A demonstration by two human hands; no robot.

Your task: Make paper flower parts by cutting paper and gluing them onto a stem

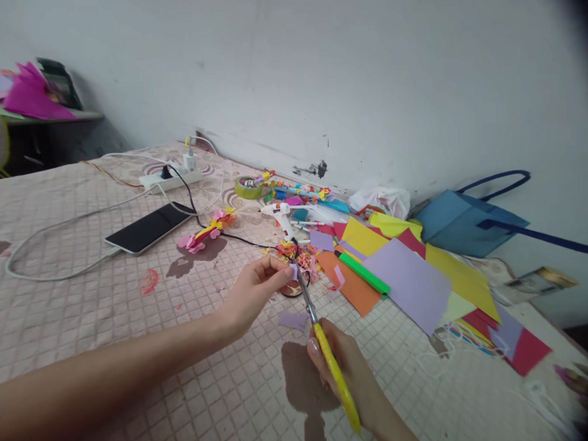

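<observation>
Between the thumb and fingers of my left hand is a small piece of purple paper. My right hand is closed around scissors with yellow handles. Their metal blades point away from me, the tips right beside the purple piece. Whether the blades touch the paper I cannot tell. A larger purple scrap lies flat below the blades. Just beyond my fingers sits a heap of colourful paper clippings, with a white glue gun behind it.
A tablet-like black device on a white cable lies left, near a power strip. A pink and yellow paper craft is closer in. Coloured sheets, a green marker and a blue bag lie right, along the wall.
</observation>
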